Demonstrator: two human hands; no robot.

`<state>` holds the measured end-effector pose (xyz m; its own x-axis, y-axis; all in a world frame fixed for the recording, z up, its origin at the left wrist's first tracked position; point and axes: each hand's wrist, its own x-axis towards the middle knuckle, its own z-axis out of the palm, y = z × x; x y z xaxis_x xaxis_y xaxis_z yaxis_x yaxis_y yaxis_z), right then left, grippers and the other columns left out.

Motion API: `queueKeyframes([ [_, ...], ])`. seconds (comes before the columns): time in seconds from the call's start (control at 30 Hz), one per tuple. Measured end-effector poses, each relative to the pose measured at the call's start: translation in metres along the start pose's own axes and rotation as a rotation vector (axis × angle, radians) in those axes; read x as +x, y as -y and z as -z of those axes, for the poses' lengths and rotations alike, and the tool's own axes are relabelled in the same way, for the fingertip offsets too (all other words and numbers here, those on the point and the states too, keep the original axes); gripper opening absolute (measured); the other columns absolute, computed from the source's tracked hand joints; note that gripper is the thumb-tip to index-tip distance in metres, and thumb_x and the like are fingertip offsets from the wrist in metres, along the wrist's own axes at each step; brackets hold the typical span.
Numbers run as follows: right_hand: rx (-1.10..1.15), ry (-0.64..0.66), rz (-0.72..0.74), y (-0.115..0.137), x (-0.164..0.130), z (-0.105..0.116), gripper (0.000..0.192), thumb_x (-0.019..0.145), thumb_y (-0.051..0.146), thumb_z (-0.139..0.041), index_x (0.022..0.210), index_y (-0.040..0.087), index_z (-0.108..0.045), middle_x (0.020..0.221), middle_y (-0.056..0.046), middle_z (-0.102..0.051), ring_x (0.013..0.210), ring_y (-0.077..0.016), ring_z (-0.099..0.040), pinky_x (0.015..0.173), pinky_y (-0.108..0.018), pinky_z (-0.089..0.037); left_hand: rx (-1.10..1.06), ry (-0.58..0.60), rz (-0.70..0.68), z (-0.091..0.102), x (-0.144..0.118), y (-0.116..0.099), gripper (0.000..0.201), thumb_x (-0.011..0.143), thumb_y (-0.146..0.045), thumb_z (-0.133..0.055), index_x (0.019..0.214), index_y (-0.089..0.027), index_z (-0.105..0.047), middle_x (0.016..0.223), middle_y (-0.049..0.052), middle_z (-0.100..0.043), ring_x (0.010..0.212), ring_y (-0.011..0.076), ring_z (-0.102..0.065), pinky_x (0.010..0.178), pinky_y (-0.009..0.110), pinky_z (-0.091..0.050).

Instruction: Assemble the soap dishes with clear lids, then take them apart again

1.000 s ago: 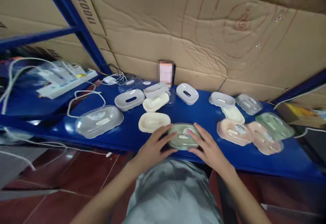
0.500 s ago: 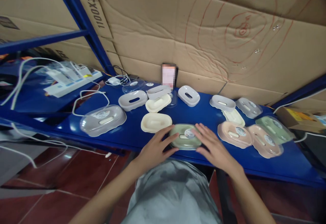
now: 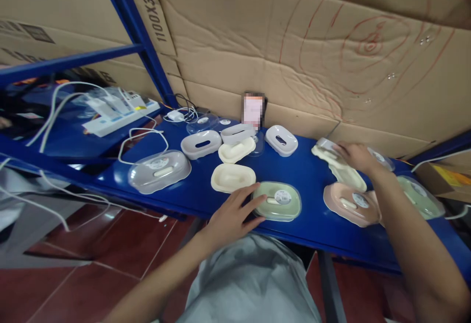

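Note:
In the head view a green soap dish (image 3: 264,209) with a clear, stickered lid stands near the front edge. My left hand (image 3: 231,215) is open, its fingertips at that dish's left end. My right hand (image 3: 355,156) reaches to the back right, fingers closed over a grey soap dish (image 3: 326,142), which they partly hide. Cream trays (image 3: 351,177) lie under and just in front of it. Left of the green dish sits another cream tray (image 3: 232,176). A pink lidded soap dish (image 3: 340,205) stands below my right forearm.
Grey dishes (image 3: 191,147) and a cream tray (image 3: 230,155) stand at the back, near a propped phone (image 3: 253,110). A lidded grey dish (image 3: 176,172) is at left, by a power strip (image 3: 106,126) with cables. Another green lidded dish (image 3: 423,204) stands at right.
My right hand has left the green dish and moved right and back to the grey dish, which now looks tilted. My left hand stays by the green dish. The view has shifted slightly.

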<state>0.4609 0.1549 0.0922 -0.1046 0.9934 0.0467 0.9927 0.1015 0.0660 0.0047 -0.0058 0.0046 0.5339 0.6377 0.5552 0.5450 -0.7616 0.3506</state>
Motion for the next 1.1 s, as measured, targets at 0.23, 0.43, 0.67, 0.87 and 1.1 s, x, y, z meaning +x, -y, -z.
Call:
queueKeyframes([
  [0.23,-0.068,-0.146,0.070,0.042,-0.013,0.003,0.049,0.107,0.028,-0.043,0.153,0.015,-0.057,0.155,-0.023,-0.062,0.144,-0.0399,-0.055,0.116,-0.059,-0.037,0.016,0.006,0.014,0.000,0.001,-0.002,0.047,0.106,-0.039,-0.068,0.149,-0.024,-0.059,0.157,0.016,-0.058,0.143,0.0320,-0.060,0.117,0.051,-0.057],
  [0.43,-0.077,-0.079,0.439,0.132,0.006,0.011,0.045,0.112,0.040,-0.042,0.148,0.021,-0.062,0.152,-0.014,-0.067,0.139,-0.0299,-0.061,0.113,-0.044,-0.042,0.050,0.007,0.012,0.000,0.002,-0.003,0.047,0.106,-0.039,-0.067,0.149,-0.023,-0.058,0.158,0.018,-0.057,0.143,0.0339,-0.060,0.117,0.054,-0.057],
  [0.67,-0.147,-0.076,0.413,0.186,0.039,-0.004,0.055,0.105,0.030,-0.052,0.158,0.015,-0.048,0.140,-0.022,-0.071,0.127,-0.0348,-0.066,0.105,-0.046,-0.045,0.064,0.037,0.005,0.000,0.000,-0.001,0.049,0.107,-0.038,-0.066,0.152,-0.023,-0.055,0.161,0.018,-0.055,0.144,0.0358,-0.061,0.115,0.057,-0.058],
  [0.87,-0.180,-0.115,0.278,0.165,0.041,-0.002,0.062,0.095,0.016,-0.053,0.157,0.007,-0.046,0.141,-0.029,-0.068,0.129,-0.0405,-0.063,0.107,-0.054,-0.044,0.028,0.043,0.024,0.000,-0.001,-0.001,0.050,0.107,-0.037,-0.066,0.154,-0.026,-0.055,0.163,0.017,-0.054,0.144,0.0345,-0.061,0.116,0.057,-0.057],
  [1.1,-0.090,-0.057,0.517,0.195,0.051,-0.015,0.060,0.102,0.014,-0.043,0.161,0.006,-0.048,0.166,-0.025,-0.050,0.155,-0.0375,-0.043,0.127,-0.059,-0.025,0.049,0.045,0.003,0.001,-0.001,-0.001,0.049,0.108,-0.036,-0.064,0.154,-0.024,-0.054,0.163,0.018,-0.053,0.143,0.0347,-0.061,0.116,0.057,-0.057],
])
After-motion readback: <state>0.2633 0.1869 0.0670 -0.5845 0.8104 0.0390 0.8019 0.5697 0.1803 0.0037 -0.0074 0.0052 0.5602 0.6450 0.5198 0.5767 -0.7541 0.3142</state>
